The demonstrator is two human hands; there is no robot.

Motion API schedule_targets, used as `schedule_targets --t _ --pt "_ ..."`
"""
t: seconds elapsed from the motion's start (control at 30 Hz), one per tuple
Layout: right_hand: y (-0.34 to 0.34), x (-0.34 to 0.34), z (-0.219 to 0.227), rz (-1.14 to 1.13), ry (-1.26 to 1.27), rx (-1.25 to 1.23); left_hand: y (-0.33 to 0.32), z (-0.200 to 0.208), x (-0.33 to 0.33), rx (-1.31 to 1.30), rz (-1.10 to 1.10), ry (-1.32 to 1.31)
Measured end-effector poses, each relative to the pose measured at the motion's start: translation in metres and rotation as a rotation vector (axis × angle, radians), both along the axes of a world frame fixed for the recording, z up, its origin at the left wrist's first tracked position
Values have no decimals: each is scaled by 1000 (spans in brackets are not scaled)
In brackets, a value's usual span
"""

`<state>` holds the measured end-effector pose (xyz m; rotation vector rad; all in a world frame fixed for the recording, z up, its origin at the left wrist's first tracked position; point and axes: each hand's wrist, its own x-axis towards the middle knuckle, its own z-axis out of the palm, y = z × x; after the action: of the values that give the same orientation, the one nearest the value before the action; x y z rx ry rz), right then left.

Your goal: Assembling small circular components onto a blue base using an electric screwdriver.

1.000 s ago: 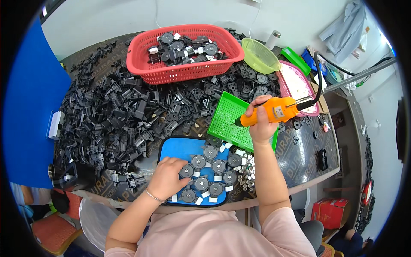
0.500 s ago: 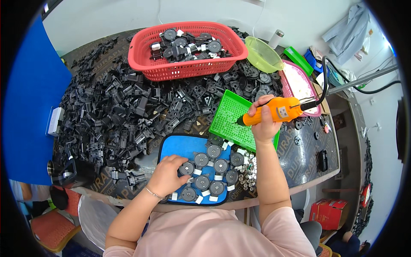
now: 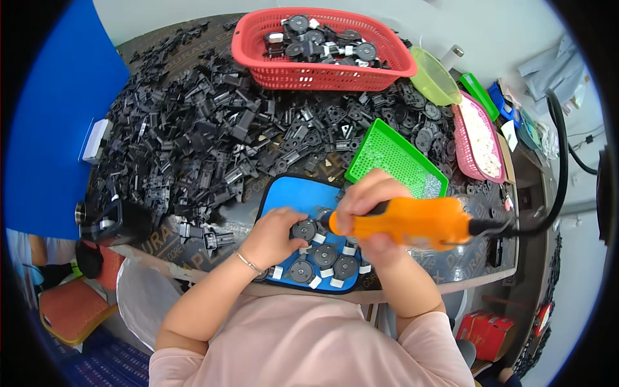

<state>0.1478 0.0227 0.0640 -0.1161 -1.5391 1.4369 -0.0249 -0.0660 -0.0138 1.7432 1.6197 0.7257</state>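
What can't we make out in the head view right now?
Head view: whether the orange electric screwdriver's tip touches a black caster; too small and blurred beside the right hand.
Head view: full right edge of the blue mat; hand and screwdriver cover part.
Head view: silvery pieces in the green tray; too small to identify.

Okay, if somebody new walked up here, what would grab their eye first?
Most likely the orange power tool in the right hand, pointing left over the blue mat, where the left hand is at a round dark part. Next, perhaps, the heap of black parts over the left and middle of the table, and the large red basket at its far side.
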Motion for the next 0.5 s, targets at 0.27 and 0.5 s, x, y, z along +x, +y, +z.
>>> schedule_targets --t 0.27,0.5 --pt "-8 -20 -12 102 -179 115 -2 -11 -2 20 -11 -30" --pt "-10 -24 -7 92 -205 71 -2 -13 -2 45 -1 -35"
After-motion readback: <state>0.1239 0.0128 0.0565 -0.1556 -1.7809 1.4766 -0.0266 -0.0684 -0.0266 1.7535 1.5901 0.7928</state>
